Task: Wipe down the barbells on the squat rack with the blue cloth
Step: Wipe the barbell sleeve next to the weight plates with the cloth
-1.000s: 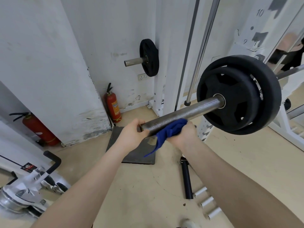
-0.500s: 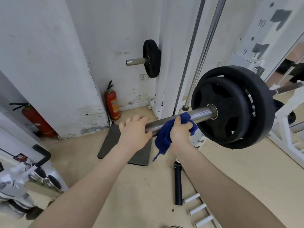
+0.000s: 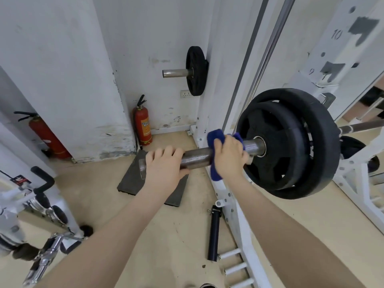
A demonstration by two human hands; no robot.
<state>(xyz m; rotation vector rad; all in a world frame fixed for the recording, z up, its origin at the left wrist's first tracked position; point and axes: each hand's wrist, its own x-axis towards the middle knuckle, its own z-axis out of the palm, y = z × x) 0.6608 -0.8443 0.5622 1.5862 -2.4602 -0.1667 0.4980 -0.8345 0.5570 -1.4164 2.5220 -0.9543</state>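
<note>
A steel barbell sleeve [image 3: 196, 157] sticks out toward me from two black weight plates [image 3: 288, 142] on the white squat rack [image 3: 230, 206]. My left hand [image 3: 164, 169] grips the sleeve near its free end. My right hand [image 3: 229, 157] is wrapped around the sleeve with the blue cloth [image 3: 216, 140] pressed against the steel, close to the plates. Cloth ends stick out above and hang below that hand. The bar's shaft [image 3: 361, 127] continues to the right behind the plates.
A second sleeve with a small black plate [image 3: 195, 70] hangs higher at the wall. Two red fire extinguishers [image 3: 143, 125] [image 3: 46, 136] stand on the floor. A grey mat [image 3: 133, 175], a black tube [image 3: 215, 233] and a machine [image 3: 37, 204] at left lie below.
My right hand has slid the blue cloth along the sleeve from near its free end toward the plates. My left hand stays gripping the end, and the view has moved closer.
</note>
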